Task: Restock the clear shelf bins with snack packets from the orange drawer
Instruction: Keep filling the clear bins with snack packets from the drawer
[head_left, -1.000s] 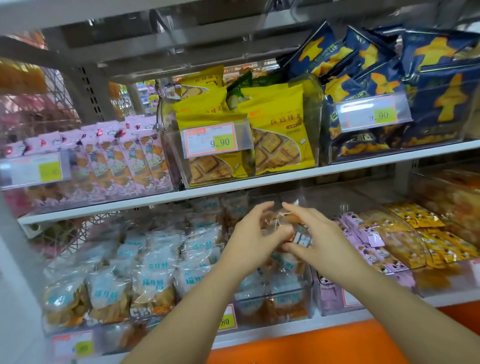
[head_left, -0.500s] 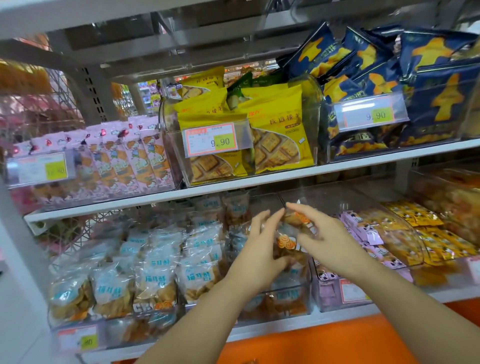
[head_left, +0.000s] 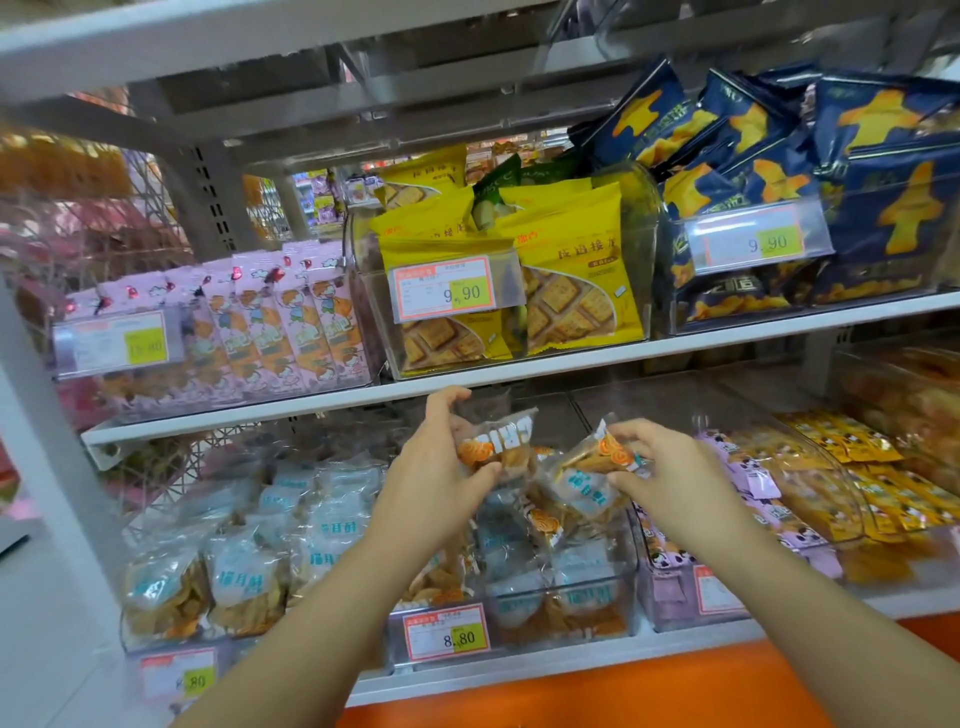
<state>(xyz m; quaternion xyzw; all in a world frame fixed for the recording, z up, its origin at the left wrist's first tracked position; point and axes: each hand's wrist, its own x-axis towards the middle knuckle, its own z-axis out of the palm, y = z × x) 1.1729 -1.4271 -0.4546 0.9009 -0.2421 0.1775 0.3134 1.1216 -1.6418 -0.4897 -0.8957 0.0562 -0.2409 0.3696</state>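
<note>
My left hand (head_left: 441, 467) grips a clear snack packet (head_left: 501, 447) with orange swirl print, held just under the upper shelf edge. A little to the right, my right hand (head_left: 670, 467) pinches the corner of a second clear packet (head_left: 592, 467) that tilts down toward the bin. Both packets hang over the clear shelf bin (head_left: 566, 618) on the lower shelf, which holds several similar packets with pale blue labels. An orange panel (head_left: 623, 691) runs along the bottom below the shelf.
Left of the bin stands another clear bin (head_left: 208, 587) of similar packets. To the right are bins of purple packets (head_left: 727, 519) and orange packets (head_left: 857, 493). The upper shelf (head_left: 519, 371) carries pink, yellow and dark blue bags close overhead.
Both hands have risen and moved apart. They were close together over the bin; now each holds its own packet higher up, near the upper shelf edge.
</note>
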